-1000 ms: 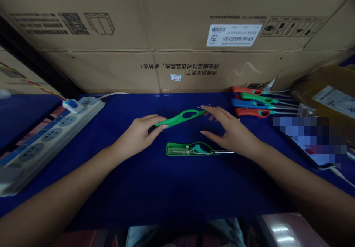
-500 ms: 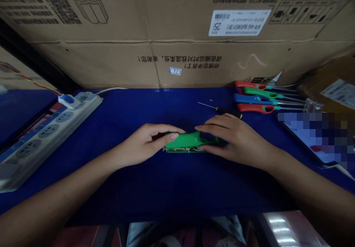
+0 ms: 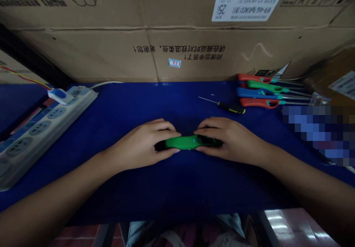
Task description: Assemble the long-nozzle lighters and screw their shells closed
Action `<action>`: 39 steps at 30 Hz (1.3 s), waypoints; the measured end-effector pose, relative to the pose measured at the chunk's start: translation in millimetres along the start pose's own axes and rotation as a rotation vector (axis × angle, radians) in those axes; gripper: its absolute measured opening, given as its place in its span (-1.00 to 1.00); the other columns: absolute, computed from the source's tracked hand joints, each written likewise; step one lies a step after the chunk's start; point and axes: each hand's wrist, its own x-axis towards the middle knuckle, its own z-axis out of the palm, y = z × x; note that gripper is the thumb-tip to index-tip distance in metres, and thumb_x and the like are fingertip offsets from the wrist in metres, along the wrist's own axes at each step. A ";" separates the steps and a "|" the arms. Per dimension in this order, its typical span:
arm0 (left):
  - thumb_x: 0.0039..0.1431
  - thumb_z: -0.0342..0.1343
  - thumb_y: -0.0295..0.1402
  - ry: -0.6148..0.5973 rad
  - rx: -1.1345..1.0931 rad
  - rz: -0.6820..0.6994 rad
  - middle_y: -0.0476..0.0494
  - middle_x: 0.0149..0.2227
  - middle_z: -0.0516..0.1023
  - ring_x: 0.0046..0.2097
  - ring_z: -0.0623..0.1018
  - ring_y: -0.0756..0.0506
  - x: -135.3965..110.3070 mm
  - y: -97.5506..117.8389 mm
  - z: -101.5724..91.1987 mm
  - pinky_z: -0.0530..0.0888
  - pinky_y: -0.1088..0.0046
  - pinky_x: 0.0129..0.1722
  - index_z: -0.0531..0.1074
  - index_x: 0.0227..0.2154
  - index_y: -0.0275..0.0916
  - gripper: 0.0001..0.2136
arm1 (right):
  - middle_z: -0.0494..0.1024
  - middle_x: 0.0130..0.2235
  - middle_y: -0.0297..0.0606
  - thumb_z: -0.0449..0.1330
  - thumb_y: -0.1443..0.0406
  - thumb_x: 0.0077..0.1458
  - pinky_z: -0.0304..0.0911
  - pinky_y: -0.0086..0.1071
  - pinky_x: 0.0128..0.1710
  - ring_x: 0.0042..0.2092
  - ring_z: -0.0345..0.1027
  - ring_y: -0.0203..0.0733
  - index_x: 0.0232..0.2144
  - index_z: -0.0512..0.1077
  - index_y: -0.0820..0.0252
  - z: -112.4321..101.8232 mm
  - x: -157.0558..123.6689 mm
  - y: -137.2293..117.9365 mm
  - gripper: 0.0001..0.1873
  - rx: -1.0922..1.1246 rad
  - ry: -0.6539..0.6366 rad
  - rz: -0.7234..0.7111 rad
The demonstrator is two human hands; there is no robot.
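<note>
A green plastic lighter body (image 3: 188,142) lies on the blue table cover (image 3: 166,102) in the middle, its two halves pressed together. My left hand (image 3: 144,147) grips its left end, fingers curled over the top and thumb underneath. My right hand (image 3: 227,139) clasps its right end the same way. The ends of the green body are hidden under my fingers.
A small screwdriver (image 3: 227,107) with a black and yellow handle lies just beyond my right hand. Several red, green and blue lighters (image 3: 260,91) lie at the back right. A white power strip (image 3: 41,125) sits at left. Cardboard boxes (image 3: 177,29) wall the back.
The green cover, held up in both hands a second ago, came down onto the open green half lying on the table. Both hands now press the two halves together.
</note>
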 end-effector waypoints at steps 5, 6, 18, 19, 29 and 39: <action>0.30 0.19 -0.24 -0.010 0.077 -0.015 -0.09 -0.11 0.59 -0.11 0.57 -0.10 -0.6 3.2 -1.7 0.53 0.38 -0.12 0.58 -0.03 -0.13 -0.76 | 0.58 -0.05 -0.15 0.27 0.18 0.23 0.37 -0.25 -0.10 -0.12 0.51 -0.13 -0.01 0.54 0.15 -2.6 -0.5 -3.6 -0.68 0.018 -0.019 0.037; 0.30 0.19 -0.24 -0.007 0.083 -0.015 -0.09 -0.11 0.59 -0.11 0.57 -0.09 -0.8 3.5 -2.0 0.53 0.38 -0.13 0.57 -0.02 -0.13 -0.76 | 0.58 -0.07 -0.15 0.28 0.17 0.22 0.36 -0.24 -0.11 -0.13 0.51 -0.12 -0.02 0.54 0.15 -3.3 -0.3 -4.3 -0.69 0.002 -0.009 0.026; 0.29 0.21 -0.25 -0.017 0.127 -0.014 -0.03 -0.10 0.59 -0.12 0.59 -0.08 -3.0 4.8 -0.2 0.50 0.40 -0.18 0.55 0.00 -0.11 -0.75 | 0.57 -0.04 -0.16 0.27 0.18 0.24 0.43 -0.25 -0.13 -0.15 0.53 -0.12 0.01 0.54 0.17 -7.5 -2.1 -7.4 -0.67 0.007 -0.065 0.046; 0.29 0.21 -0.26 -0.021 0.134 -0.010 -0.03 -0.09 0.58 -0.12 0.59 -0.08 -3.0 4.9 0.0 0.50 0.40 -0.19 0.55 0.00 -0.11 -0.75 | 0.57 -0.02 -0.16 0.27 0.17 0.24 0.44 -0.25 -0.12 -0.14 0.54 -0.12 0.03 0.54 0.16 -7.4 -2.4 -7.4 -0.65 0.019 -0.071 0.058; 0.28 0.25 -0.27 -0.038 0.224 -0.037 -0.02 -0.17 0.54 -0.22 0.59 -0.06 -7.0 14.3 2.0 0.49 0.46 -0.36 0.53 0.06 -0.12 -0.69 | 0.55 -0.02 -0.19 0.36 0.16 0.16 0.46 -0.27 -0.05 -0.14 0.54 -0.15 0.02 0.57 0.17 -1.1 -1.0 -6.0 -0.60 0.153 -0.049 0.169; 0.40 0.06 -0.36 -0.005 0.482 0.160 -0.20 -0.16 0.56 -0.22 0.60 -0.16 -5.2 12.9 7.0 0.59 0.28 -0.24 0.46 0.05 -0.36 -0.74 | 0.60 -0.07 -0.12 0.17 0.26 0.31 0.48 -0.26 -0.31 -0.19 0.58 -0.07 0.08 0.50 0.28 -3.4 -3.4 -4.1 -0.64 -0.213 -0.001 -0.126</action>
